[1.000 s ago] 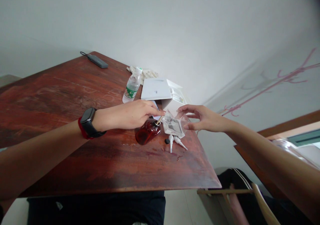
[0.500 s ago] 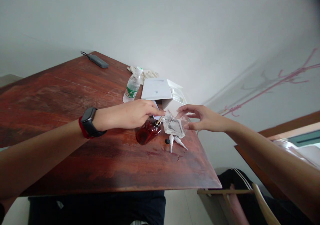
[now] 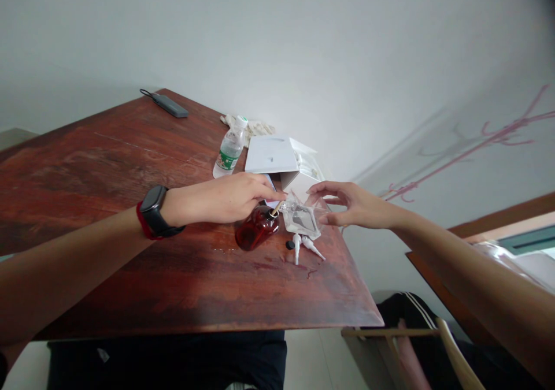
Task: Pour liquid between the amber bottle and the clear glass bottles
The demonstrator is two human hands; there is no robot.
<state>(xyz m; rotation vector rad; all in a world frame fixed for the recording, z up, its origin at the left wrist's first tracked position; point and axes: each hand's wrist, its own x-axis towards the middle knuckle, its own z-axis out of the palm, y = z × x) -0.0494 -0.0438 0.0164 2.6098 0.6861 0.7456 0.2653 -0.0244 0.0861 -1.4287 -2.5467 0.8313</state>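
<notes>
A reddish-brown bottle (image 3: 255, 229) with dark liquid stands on the wooden table below my left hand (image 3: 236, 198). From its mouth rises a thin, light tan stick (image 3: 276, 208), and my left fingers close around its upper end. A clear plastic pouch (image 3: 302, 219), crinkled at the top, is just right of the bottle. My right hand (image 3: 342, 204) grips the pouch's right side between thumb and fingers. In front of it lie two white pump or nozzle tops (image 3: 297, 249) and a small black cap (image 3: 290, 244).
Behind the hands are a white box (image 3: 272, 154), a clear plastic bottle with a green label (image 3: 229, 152) and a crumpled whitish cloth (image 3: 260, 127). A grey device (image 3: 169, 104) lies at the far left corner. Wet spots mark the table (image 3: 217, 297). A pink rack (image 3: 477, 141) leans right.
</notes>
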